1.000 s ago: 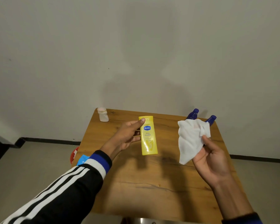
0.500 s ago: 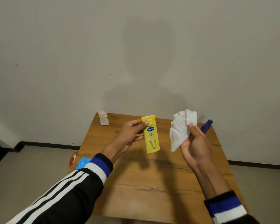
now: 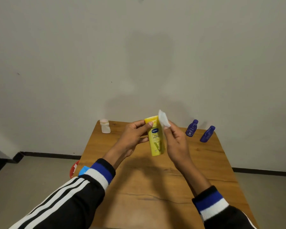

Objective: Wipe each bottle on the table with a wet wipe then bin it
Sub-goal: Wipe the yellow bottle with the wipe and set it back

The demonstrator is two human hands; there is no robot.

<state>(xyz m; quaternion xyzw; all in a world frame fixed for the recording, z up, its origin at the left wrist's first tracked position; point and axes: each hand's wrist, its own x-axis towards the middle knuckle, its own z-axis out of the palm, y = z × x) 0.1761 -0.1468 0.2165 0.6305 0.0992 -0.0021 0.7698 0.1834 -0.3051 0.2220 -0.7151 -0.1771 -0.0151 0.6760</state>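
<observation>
A pale wall [image 3: 139, 55] fills the upper part of the view, and a grey floor [image 3: 31, 176] runs along its dark skirting. A wooden bench [image 3: 155, 195] stands against the wall, its far edge meeting it. Two arms in black sleeves [image 3: 64, 200] with white stripes and blue-and-white cuffs reach over the bench from the near side. The left hand [image 3: 132, 138] is curled round a yellow bottle [image 3: 155, 138], thumb on its front near the top and fingers behind, holding it upright above the middle of the bench, clear of the wood. The right hand [image 3: 175, 139] pinches a white wipe [image 3: 163, 120] between thumb and fingers and lays it against the bottle's right edge near the top. Two small blue bottles [image 3: 191, 128] stand on the far right of the bench, near each other but apart, both leaning a little. A small white bottle [image 3: 105, 126] stands upright at the far left corner. By the bench's left edge, down by the floor, part of a red thing [image 3: 73, 168] and a light blue thing [image 3: 83, 170] show; what they are I cannot tell.
</observation>
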